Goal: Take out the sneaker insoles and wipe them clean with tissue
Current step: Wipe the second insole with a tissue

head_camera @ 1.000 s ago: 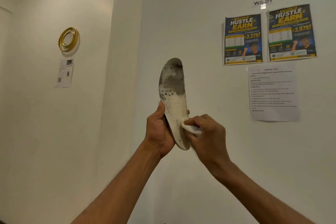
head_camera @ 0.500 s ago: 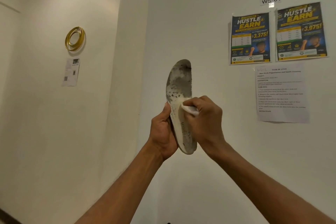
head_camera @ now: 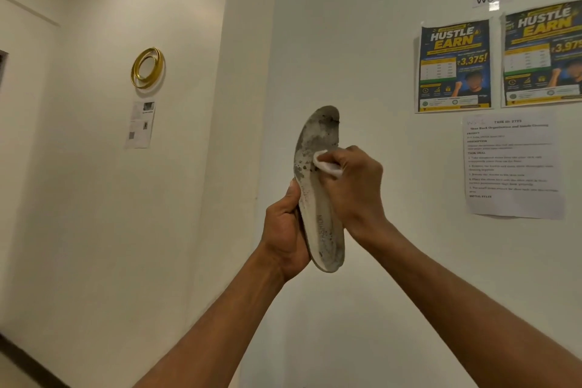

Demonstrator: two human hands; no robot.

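Head: insole (head_camera: pixel 322 227) in left hand (head_camera: pixel 283 230)

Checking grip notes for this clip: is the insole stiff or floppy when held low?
Probably semi-stiff: the insole stands upright above the left hand, tip only slightly curled. Likely light: one hand steadies it against the tissue.

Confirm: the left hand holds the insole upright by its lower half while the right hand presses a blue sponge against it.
Wrong: the head view shows the right hand pressing a white tissue against the insole, not a blue sponge. The left hand does hold it upright by its lower half.
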